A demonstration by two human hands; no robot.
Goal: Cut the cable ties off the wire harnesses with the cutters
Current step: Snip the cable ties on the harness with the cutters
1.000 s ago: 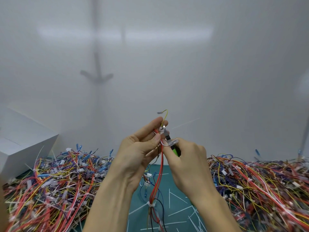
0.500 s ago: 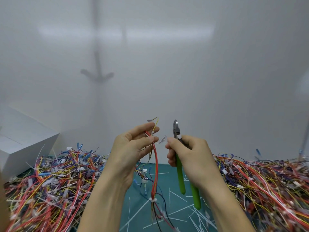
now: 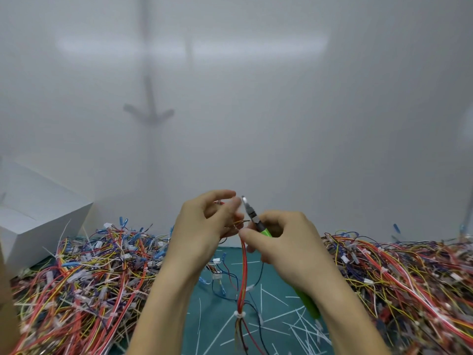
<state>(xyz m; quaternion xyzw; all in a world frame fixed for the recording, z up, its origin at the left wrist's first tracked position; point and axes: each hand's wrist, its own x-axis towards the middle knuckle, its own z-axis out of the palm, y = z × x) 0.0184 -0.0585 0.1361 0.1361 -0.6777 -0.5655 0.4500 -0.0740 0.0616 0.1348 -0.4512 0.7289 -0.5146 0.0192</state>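
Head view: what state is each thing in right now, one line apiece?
Green-handled metal cutters, gripped in right hand, tip up; jaws blurred.
Red-wired harness, hanging, top pinched by left hand.
White cable tie on the harness, fastened, uncut.
White cut tie strips, loose on teal mat.

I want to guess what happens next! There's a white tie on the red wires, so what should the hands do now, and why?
Probably lower the cutters to the white cable tie that binds the wire harness hanging from the left hand. The right hand holds the cutters high above that tie, which looks uncut.
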